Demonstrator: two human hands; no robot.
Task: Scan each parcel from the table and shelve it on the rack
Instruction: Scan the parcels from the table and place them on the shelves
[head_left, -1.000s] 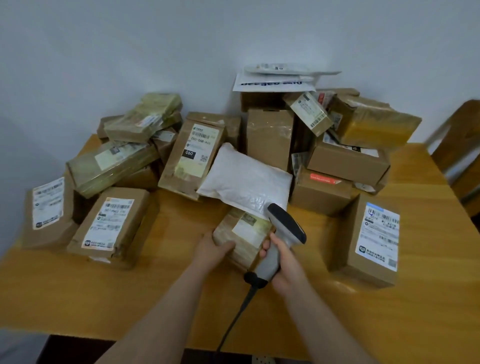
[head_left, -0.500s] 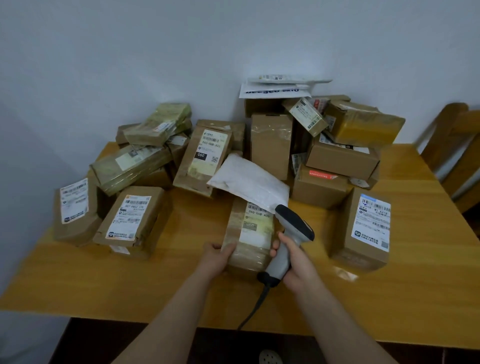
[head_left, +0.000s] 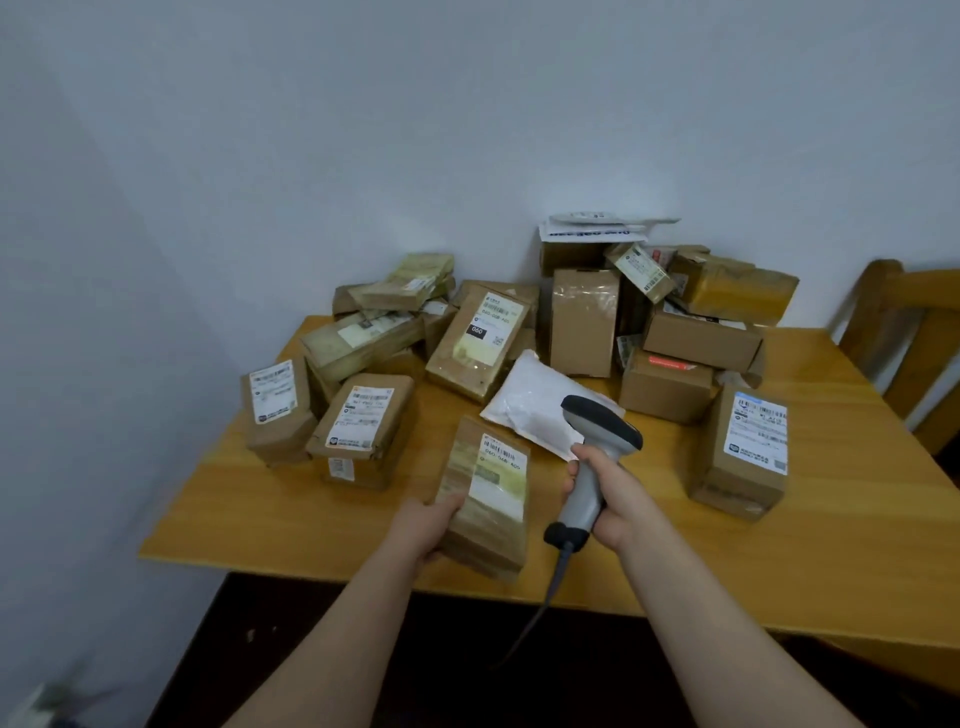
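Observation:
My left hand (head_left: 428, 525) grips a taped brown parcel (head_left: 485, 499) by its left edge, lifted above the table's front part, its white barcode label facing up. Just to its right, my right hand (head_left: 608, 499) holds a grey and black corded barcode scanner (head_left: 592, 457) by the handle, its head above and right of the parcel's label. A white padded mailer (head_left: 535, 405) lies behind the scanner. Several more labelled cardboard parcels are heaped at the back of the wooden table (head_left: 779, 561). No rack is in view.
A tall labelled box (head_left: 743, 452) stands at the right. Two labelled boxes (head_left: 358, 426) sit at the left. A wooden chair (head_left: 909, 343) stands past the table's right edge. Walls close the back and left. The scanner cable hangs over the front edge.
My left hand has pulled the taped parcel out from under the white mailer and lifted it toward me. The scanner has risen beside it. The camera has drawn back.

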